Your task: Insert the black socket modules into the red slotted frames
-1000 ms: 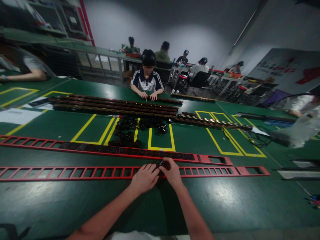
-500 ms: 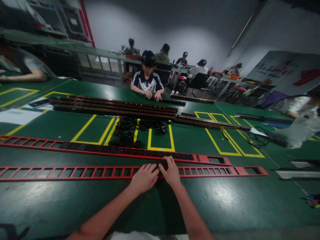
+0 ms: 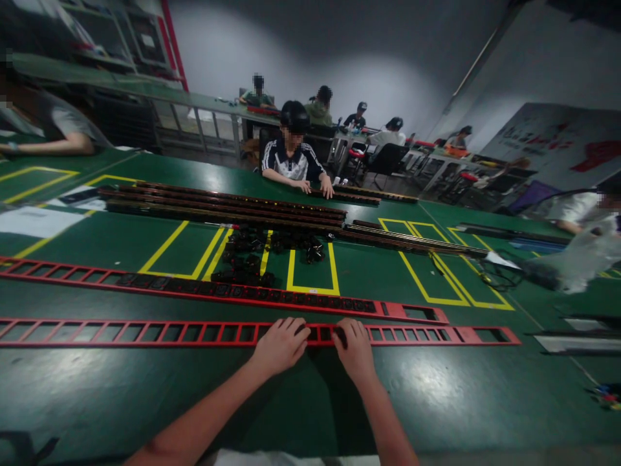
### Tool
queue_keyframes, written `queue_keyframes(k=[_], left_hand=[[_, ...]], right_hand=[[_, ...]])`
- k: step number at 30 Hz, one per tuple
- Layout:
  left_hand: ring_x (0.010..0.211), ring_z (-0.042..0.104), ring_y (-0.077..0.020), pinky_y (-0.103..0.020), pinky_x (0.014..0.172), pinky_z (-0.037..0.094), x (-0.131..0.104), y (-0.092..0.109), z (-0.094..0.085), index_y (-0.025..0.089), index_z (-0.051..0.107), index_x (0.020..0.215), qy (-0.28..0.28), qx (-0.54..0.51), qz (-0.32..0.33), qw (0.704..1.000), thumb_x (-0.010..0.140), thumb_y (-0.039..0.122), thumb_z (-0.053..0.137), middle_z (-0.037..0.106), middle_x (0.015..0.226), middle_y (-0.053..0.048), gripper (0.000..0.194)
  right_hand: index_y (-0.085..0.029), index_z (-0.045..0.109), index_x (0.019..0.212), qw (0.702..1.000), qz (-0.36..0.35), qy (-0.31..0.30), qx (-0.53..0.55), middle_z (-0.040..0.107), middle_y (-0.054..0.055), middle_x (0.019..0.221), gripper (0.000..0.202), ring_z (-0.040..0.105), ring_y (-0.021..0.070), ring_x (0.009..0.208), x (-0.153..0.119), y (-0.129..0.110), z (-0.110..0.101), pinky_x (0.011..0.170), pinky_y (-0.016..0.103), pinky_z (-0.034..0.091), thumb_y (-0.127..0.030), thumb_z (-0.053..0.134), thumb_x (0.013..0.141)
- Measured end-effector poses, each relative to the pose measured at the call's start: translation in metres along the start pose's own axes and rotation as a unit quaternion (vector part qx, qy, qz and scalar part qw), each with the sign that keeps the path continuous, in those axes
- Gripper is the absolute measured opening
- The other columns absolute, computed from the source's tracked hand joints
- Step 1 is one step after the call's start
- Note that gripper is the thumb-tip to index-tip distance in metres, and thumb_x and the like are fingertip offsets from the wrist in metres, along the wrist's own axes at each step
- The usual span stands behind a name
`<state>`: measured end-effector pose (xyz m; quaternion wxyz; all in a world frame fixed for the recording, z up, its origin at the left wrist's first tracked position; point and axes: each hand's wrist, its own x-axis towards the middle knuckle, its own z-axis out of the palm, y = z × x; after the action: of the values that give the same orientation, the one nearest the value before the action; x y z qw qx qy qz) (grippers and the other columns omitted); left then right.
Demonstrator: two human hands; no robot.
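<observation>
A long red slotted strip (image 3: 208, 333) lies across the table in front of me, with rectangular openings along it. My left hand (image 3: 281, 346) rests on the strip near its middle, fingers closed over its far edge. To the right, my right hand (image 3: 356, 353) is also at the strip, fingers curled and closed. A dark spot shows between its thumb and fingers, but what is held there I cannot make out. Just beyond lies a second red strip (image 3: 412, 313), several of its openings filled with black socket modules (image 3: 236, 291).
A pile of black modules (image 3: 247, 265) sits behind the strips. Long dark rails (image 3: 228, 206) are stacked farther back. Opposite, a co-worker (image 3: 294, 145) handles another rail. White papers (image 3: 41, 223) lie left; a clear plastic bag (image 3: 582, 255) is at right.
My right hand has moved right along the near strip, away from my left hand, uncovering openings between them. The left hand stays in place. The co-worker's hands have shifted right.
</observation>
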<state>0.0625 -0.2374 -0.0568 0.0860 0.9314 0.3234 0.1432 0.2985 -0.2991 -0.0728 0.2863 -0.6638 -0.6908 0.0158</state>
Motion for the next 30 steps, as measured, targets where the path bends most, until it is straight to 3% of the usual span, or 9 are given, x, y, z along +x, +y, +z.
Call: queue_keyframes(k=[6,11,14,19,23,26,30], left_hand=[[0.114,0.054,-0.0236,-0.043,0.096,0.044,0.001,0.000,0.002,0.024,0.058,0.120,-0.014,-0.021,-0.003,1.000,0.097,0.026,0.049,0.056,0.129,-0.006,0.025],[0.128,0.047,-0.0255,-0.047,0.105,0.038,0.014,0.008,0.009,0.020,0.063,0.110,-0.021,0.002,0.058,0.998,0.097,0.028,0.051,0.052,0.139,-0.008,0.020],[0.129,0.047,-0.0238,-0.046,0.108,0.035,0.023,0.011,0.015,0.019,0.066,0.105,-0.005,0.011,0.082,0.997,0.097,0.029,0.052,0.055,0.138,-0.008,0.020],[0.117,0.055,-0.0200,-0.036,0.098,0.042,0.030,0.011,0.023,0.015,0.068,0.097,0.039,-0.001,0.137,0.990,0.096,0.024,0.054,0.065,0.121,-0.007,0.016],[0.099,0.059,-0.0195,-0.036,0.091,0.045,0.024,0.012,0.030,0.015,0.067,0.094,0.101,0.005,0.144,0.984,0.096,0.020,0.053,0.068,0.112,-0.007,0.015],[0.095,0.059,-0.0195,-0.038,0.097,0.044,0.021,0.012,0.032,0.015,0.067,0.093,0.130,0.009,0.133,0.983,0.095,0.021,0.054,0.067,0.102,-0.006,0.014],[0.090,0.058,-0.0182,-0.043,0.110,0.037,0.024,0.010,0.027,0.017,0.066,0.085,0.108,0.009,0.131,0.985,0.094,0.023,0.054,0.062,0.084,-0.003,0.017]], right_hand=[[-0.022,0.062,0.097,0.996,0.039,-0.013,-0.082,0.062,0.008,0.095,0.013,0.057,0.0245,0.090,0.003,-0.012,0.000,0.081,0.036,0.044,-0.019,0.054,0.087],[-0.021,0.060,0.094,0.992,0.061,-0.024,-0.104,0.062,0.006,0.094,0.008,0.059,0.0211,0.082,0.013,-0.019,0.003,0.075,0.032,0.041,-0.023,0.054,0.090],[-0.021,0.059,0.093,0.994,0.073,0.002,-0.087,0.062,0.004,0.092,0.009,0.059,0.0197,0.081,0.013,-0.016,0.009,0.073,0.030,0.040,-0.026,0.053,0.091],[-0.020,0.060,0.093,0.991,0.071,0.073,-0.088,0.062,0.005,0.090,0.013,0.059,0.0195,0.080,0.008,-0.010,0.021,0.071,0.029,0.039,-0.030,0.052,0.092],[-0.020,0.060,0.094,0.991,0.065,0.083,-0.078,0.063,0.004,0.089,0.014,0.059,0.0188,0.080,0.007,-0.009,0.022,0.072,0.028,0.040,-0.031,0.052,0.092],[-0.020,0.061,0.094,0.992,0.066,0.086,-0.070,0.063,0.004,0.089,0.014,0.059,0.0188,0.080,0.007,-0.010,0.021,0.072,0.028,0.040,-0.030,0.051,0.092],[-0.020,0.060,0.093,0.992,0.067,0.085,-0.071,0.062,0.004,0.089,0.013,0.059,0.0191,0.079,0.008,-0.011,0.021,0.071,0.028,0.040,-0.030,0.051,0.092]])
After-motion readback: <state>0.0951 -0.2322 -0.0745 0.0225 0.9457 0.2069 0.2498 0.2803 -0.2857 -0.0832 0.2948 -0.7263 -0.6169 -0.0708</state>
